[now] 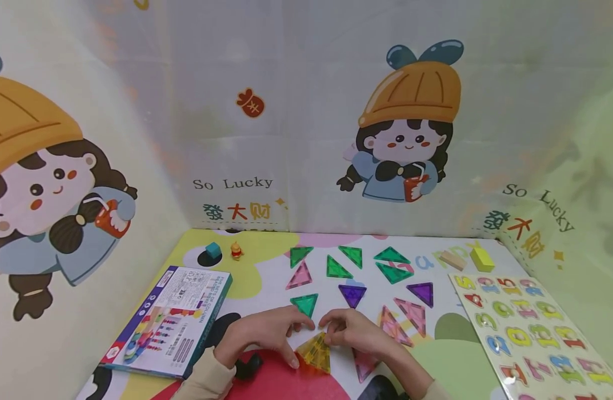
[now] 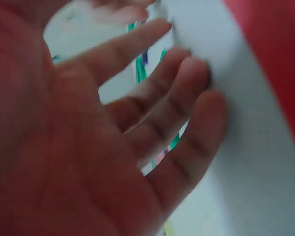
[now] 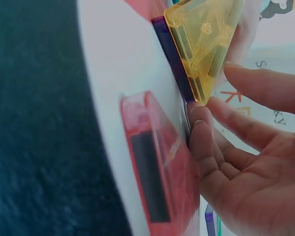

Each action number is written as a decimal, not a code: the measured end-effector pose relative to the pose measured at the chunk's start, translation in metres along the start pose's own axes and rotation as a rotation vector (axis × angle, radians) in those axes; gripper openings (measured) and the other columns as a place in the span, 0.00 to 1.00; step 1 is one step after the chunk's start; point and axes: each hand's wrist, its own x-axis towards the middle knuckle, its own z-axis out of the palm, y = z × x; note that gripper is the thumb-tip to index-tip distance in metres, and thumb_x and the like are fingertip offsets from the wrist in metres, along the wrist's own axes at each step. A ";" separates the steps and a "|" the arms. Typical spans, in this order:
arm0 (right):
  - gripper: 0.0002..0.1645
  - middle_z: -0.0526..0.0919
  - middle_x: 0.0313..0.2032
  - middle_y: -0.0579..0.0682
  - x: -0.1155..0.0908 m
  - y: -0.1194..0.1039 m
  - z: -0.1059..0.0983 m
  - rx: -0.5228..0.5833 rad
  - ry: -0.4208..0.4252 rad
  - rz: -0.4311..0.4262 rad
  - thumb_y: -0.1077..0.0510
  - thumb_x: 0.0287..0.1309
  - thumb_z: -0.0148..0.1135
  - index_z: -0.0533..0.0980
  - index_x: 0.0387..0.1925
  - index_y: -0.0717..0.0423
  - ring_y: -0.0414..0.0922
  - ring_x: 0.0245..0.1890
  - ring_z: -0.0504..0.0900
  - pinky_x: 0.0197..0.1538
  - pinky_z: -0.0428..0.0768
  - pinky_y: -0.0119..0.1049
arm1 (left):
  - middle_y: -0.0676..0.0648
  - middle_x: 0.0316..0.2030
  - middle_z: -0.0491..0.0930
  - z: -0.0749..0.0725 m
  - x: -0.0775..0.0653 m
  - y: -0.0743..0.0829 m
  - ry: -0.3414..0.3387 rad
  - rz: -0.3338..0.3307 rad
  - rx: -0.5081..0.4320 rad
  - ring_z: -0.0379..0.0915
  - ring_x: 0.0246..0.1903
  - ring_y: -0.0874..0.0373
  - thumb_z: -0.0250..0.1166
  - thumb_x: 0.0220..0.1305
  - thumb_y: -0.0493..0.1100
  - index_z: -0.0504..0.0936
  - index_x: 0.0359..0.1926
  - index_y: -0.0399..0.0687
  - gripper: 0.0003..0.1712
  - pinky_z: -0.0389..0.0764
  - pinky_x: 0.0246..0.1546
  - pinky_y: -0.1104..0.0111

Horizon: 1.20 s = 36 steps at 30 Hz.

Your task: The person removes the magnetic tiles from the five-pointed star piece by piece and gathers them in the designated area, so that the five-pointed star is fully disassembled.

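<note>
A see-through yellow pyramid of magnetic tiles (image 1: pixel 316 353) stands near the front middle of the table. In the right wrist view its yellow face (image 3: pixel 204 37) leans above a purple tile edge (image 3: pixel 173 59). My right hand (image 1: pixel 358 333) pinches the right side of the pyramid between thumb and curled fingers. At the pyramid's left, my left hand (image 1: pixel 266 333) is held with thumb and fingers spread, the thumb close to its lower edge; whether it touches is unclear. The left wrist view shows this palm (image 2: pixel 98 142) with relaxed fingers and nothing in them.
Green triangle tiles (image 1: pixel 338 268), purple triangle tiles (image 1: pixel 352 295) and pink triangle tiles (image 1: pixel 411 315) lie beyond and to the right. A boxed toy (image 1: pixel 173 316) is at left, a number board (image 1: pixel 531 333) at right. Small blocks (image 1: pixel 481 259) and a figurine (image 1: pixel 237 251) stand at the back.
</note>
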 end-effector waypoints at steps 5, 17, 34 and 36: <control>0.18 0.79 0.30 0.49 -0.005 0.002 -0.002 0.043 -0.002 -0.018 0.60 0.55 0.66 0.81 0.47 0.61 0.40 0.30 0.75 0.32 0.73 0.31 | 0.59 0.38 0.76 0.006 0.003 0.007 0.069 0.023 0.103 0.70 0.38 0.68 0.80 0.47 0.52 0.82 0.54 0.63 0.31 0.76 0.38 0.76; 0.25 0.79 0.34 0.53 -0.009 -0.001 0.002 0.020 0.015 -0.010 0.60 0.50 0.71 0.78 0.52 0.60 0.42 0.32 0.75 0.33 0.74 0.31 | 0.61 0.29 0.84 0.006 0.005 -0.004 0.068 0.086 -0.103 0.78 0.27 0.69 0.76 0.54 0.41 0.88 0.48 0.56 0.18 0.82 0.33 0.75; 0.18 0.76 0.26 0.47 -0.005 0.001 0.006 0.021 0.059 0.007 0.58 0.52 0.73 0.83 0.44 0.62 0.40 0.27 0.71 0.29 0.69 0.29 | 0.57 0.31 0.87 0.003 0.011 -0.013 0.179 0.076 -0.201 0.79 0.31 0.65 0.67 0.64 0.40 0.91 0.38 0.52 0.06 0.81 0.34 0.74; 0.18 0.76 0.25 0.46 -0.005 0.000 0.008 -0.002 0.073 0.015 0.58 0.50 0.74 0.83 0.43 0.62 0.40 0.26 0.71 0.28 0.68 0.29 | 0.52 0.29 0.87 0.003 0.010 -0.013 0.169 0.085 -0.266 0.82 0.29 0.61 0.66 0.65 0.41 0.89 0.34 0.47 0.07 0.83 0.34 0.73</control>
